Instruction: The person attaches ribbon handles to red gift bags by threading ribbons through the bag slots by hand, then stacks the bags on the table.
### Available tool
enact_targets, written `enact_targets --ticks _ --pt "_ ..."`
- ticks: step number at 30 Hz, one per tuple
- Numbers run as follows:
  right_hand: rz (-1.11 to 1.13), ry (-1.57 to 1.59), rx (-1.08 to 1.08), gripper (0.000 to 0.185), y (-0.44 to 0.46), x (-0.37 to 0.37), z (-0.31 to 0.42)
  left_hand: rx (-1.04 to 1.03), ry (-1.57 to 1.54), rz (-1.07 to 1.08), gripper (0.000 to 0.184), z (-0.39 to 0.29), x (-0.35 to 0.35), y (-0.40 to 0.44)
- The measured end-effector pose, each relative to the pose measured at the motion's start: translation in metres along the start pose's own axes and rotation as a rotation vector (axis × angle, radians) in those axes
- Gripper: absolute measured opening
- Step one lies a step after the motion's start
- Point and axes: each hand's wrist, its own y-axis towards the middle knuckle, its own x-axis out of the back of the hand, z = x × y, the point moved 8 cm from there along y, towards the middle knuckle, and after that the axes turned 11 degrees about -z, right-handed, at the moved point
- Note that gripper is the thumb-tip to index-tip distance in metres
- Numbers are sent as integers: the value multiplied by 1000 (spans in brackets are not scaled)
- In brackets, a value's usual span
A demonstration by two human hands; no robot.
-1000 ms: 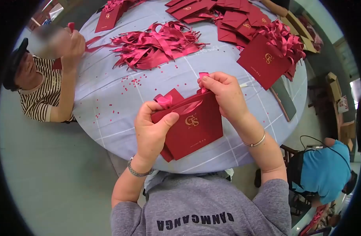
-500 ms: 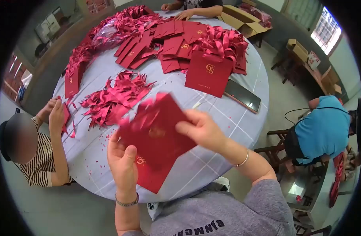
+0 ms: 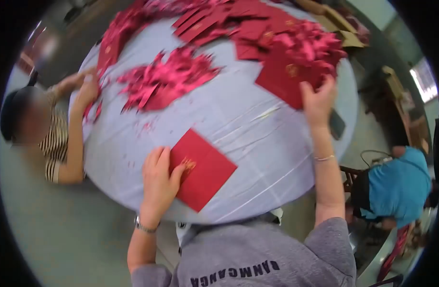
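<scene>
A flat red paper bag [image 3: 207, 170] with a gold emblem lies near the table's front edge. My left hand [image 3: 159, 179] holds its left corner, thumb lying over the face. Farther right, my right hand [image 3: 320, 100] grips the near edge of a red ribboned bag [image 3: 281, 76] on a pile, its emblem facing up. Motion blurs that hand, and part of the bag's edge is hidden behind the fingers. Bunched pink ribbons [image 3: 310, 43] cover the top of the pile.
Loose pink ribbons [image 3: 169, 79] lie mid-table on the white cloth [image 3: 234, 105]. More red bags [image 3: 200, 24] spread behind them. A phone [image 3: 337, 124] is partly hidden by my right arm. A person in stripes [image 3: 56, 138] works at the left; another in blue [image 3: 396, 184] bends at the right.
My right hand has moved from in front of me to the right-hand pile with a ribboned bag. My left hand stays with the other bag, now lying on the table. The view has shifted.
</scene>
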Motion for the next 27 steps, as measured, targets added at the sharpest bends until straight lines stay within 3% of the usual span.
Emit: enact_targets --ticks 1,2,5,7,11,16,18,20,21,23,24,26,27 --pt "40 237 -45 54 4 9 19 -2 23 -8 48 3 0 -2" --pt "-120 213 53 48 0 21 26 -17 37 -22 48 4 0 -2" --pt "-76 328 30 42 -18 40 73 7 7 -49 48 4 -1 -2" --pt "416 470 225 38 -54 20 115 64 -18 -60 49 7 -1 1" --pt "818 637 221 27 -124 5 165 77 -53 -110 50 4 8 2" --pt "845 668 160 22 -104 -34 196 110 -116 -79 42 8 16 14" --pt "887 670 120 22 -97 -65 204 135 -241 49 34 10 7 26" --pt "795 679 375 24 -99 -99 218 69 -253 83 27 14 1 42" --pt "792 684 383 24 -99 -117 222 91 -278 239 25 14 -10 48" --pt "646 584 689 26 -99 -138 243 115 -305 439 22 16 -27 51" --pt "635 591 695 26 -94 -149 247 110 -298 428 22 19 -32 53" --pt "687 605 1073 24 -107 -157 268 53 -220 447 23 20 -45 51" --pt "776 617 1073 22 -109 -165 269 53 -234 432 25 18 -43 54"
